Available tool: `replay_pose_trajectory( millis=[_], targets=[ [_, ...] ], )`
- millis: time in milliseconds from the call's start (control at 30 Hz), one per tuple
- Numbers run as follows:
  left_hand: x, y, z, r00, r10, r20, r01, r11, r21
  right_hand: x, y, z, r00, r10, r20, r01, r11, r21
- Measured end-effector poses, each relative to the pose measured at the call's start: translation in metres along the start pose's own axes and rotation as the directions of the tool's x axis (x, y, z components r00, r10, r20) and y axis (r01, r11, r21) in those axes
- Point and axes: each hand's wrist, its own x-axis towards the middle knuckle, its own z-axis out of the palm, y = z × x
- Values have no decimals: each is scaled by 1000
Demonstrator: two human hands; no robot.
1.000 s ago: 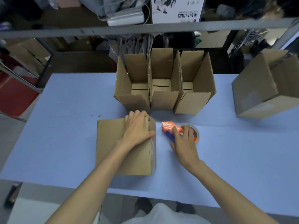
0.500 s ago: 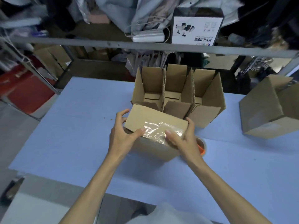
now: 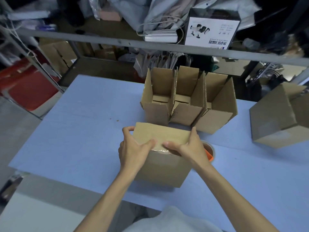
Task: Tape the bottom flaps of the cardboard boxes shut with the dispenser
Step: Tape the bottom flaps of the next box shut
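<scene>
The blue worktop (image 3: 80, 131) is carrying a row of three open boxes (image 3: 187, 113), which are standing upright and touching side by side near its far edge. Just in front of that row a closed box (image 3: 163, 168) is being held low; whether it is touching the surface cannot be told. An orange tape dispenser (image 3: 209, 153) is lying front-right of the row, partly hidden behind the closed box. Well right of the row a larger box (image 3: 275, 124) is sitting at an angle. Just left of the row, small brown crumbs (image 3: 117, 120) are lying.

Dim, even overhead light, soft shadows, slight overall blur, and wide-angle bending at the edges.
</scene>
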Motion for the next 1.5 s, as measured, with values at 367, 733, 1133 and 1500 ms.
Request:
replay_pose_trajectory(
  millis=[367, 733, 1133, 1500],
  targets=[
    [-5, 2, -2, 995, -95, -16, 94, 993, -74, -5, -12, -1, 1000, 29, -2, -28, 973, -229],
    [-29, -1, -1, 998, -10, -68, 5, 997, -78, -12, -9, 11, 988, -11, -157, -22, 978, -207],
    [1, -6, -7, 992, -117, 44, 122, 980, -158, -15, 1, -7, 928, -370, 52, 372, 927, -44],
    [6, -17, 9, 563, 826, -29, -784, 545, 297, -14, 5, 8, 487, -873, -32, 752, 437, -493]
  ],
)
